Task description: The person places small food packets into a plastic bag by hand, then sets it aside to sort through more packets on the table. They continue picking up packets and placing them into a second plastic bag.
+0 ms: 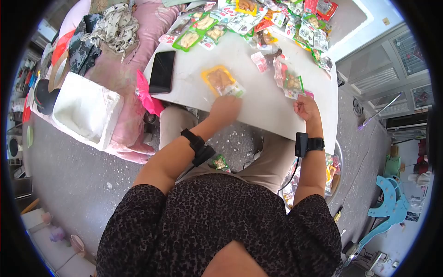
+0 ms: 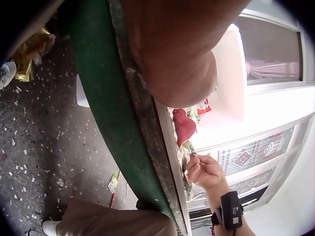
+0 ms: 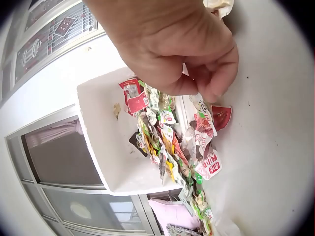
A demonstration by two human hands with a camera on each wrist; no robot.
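Head: left hand [image 1: 225, 110] over the counter's [image 1: 265, 104] near side, pinching the yellow packet [image 1: 219, 77] at its lower corner, presumably to leave its face uncovered. Right hand [image 1: 307, 108] at the counter's near right, fingers curled, just beside a green-edged packet [image 1: 294, 84]; can't tell if it's pinching anything. Packet pile [image 1: 272, 21] at the counter's far end, likely keeping the near side for hand work. Phone [image 1: 162, 71] near the counter's left edge, probably parked out of the way.

Left wrist: left fingers hidden. Right fingertips bunched above the counter.

Right wrist: curled fingers over counter packets, contact unclear. White foam box [image 3: 110, 147] at the counter's far end, maybe backing the pile.
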